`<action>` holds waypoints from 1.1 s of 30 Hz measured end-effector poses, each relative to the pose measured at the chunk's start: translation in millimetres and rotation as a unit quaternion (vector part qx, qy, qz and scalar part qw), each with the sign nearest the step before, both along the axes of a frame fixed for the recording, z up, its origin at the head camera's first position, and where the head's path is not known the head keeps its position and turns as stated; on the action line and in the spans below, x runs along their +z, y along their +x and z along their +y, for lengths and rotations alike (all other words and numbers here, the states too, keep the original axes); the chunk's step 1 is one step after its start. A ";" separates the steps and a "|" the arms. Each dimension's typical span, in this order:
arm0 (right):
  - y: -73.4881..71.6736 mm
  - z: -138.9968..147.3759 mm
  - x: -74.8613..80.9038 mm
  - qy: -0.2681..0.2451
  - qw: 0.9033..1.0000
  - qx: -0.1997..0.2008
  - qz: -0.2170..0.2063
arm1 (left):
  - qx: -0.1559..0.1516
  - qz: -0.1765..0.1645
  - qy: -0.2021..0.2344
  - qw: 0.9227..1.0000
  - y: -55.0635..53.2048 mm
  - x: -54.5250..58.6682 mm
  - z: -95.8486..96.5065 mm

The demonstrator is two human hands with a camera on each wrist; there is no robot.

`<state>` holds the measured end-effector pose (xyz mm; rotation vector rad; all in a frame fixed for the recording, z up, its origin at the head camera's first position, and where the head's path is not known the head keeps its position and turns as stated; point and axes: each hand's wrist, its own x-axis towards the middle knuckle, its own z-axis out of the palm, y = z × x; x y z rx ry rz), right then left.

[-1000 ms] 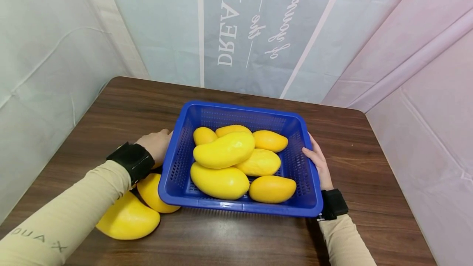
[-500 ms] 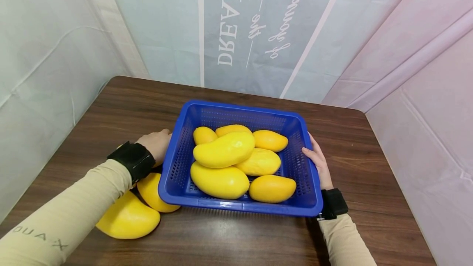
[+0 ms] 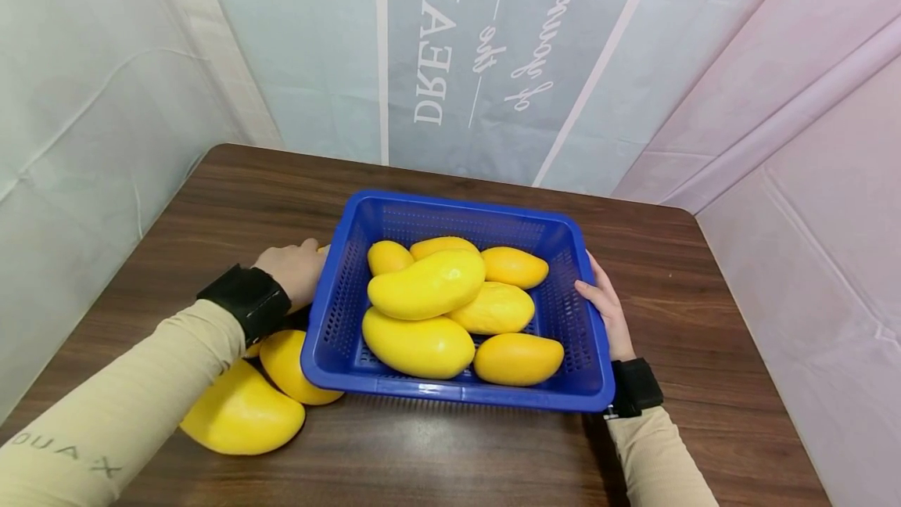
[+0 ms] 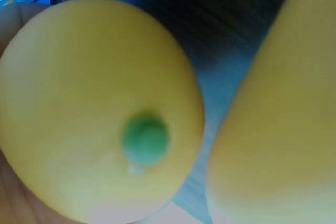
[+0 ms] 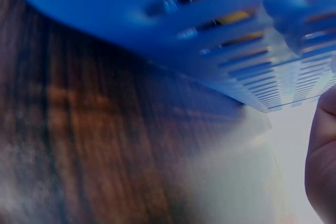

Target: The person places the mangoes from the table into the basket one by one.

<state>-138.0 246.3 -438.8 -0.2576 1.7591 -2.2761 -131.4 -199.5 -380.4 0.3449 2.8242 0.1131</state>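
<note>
My left hand (image 3: 290, 271) grips a yellow mango (image 4: 94, 108) beside the left wall of a blue basket. In the left wrist view its green stem end faces the camera, with palm and fingers behind it. Only a sliver of that mango shows past my fingertips in the head view. The blue basket (image 3: 429, 390) holds several yellow mangoes (image 3: 418, 344), one lying on top of the others. My right hand (image 3: 607, 303) holds the basket's right side, thumb over the rim and fingers along the outside.
More mangoes lie on the brown table (image 3: 436, 460) left of the basket: a large one (image 3: 246, 409) and another (image 3: 292, 366) against the basket's corner, partly under my left forearm. Fabric walls (image 3: 317, 61) stand behind the table and at both sides.
My left hand has shifted slightly left and up, and a sliver of the mango now shows at its fingertips. The basket and right hand stay in place.
</note>
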 end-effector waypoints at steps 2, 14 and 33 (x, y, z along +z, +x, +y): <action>0.1 0.0 0.0 0.001 1.000 0.000 0.000 | -0.002 0.007 -0.003 1.000 -0.1 2.5 -1.0; -0.3 0.1 0.1 -0.001 1.000 0.001 -0.002 | 0.013 0.014 -0.043 0.999 -8.2 13.6 -9.0; 0.4 -0.7 0.0 -0.005 1.000 0.004 0.000 | 0.028 0.052 -0.080 0.995 -22.7 50.3 -12.7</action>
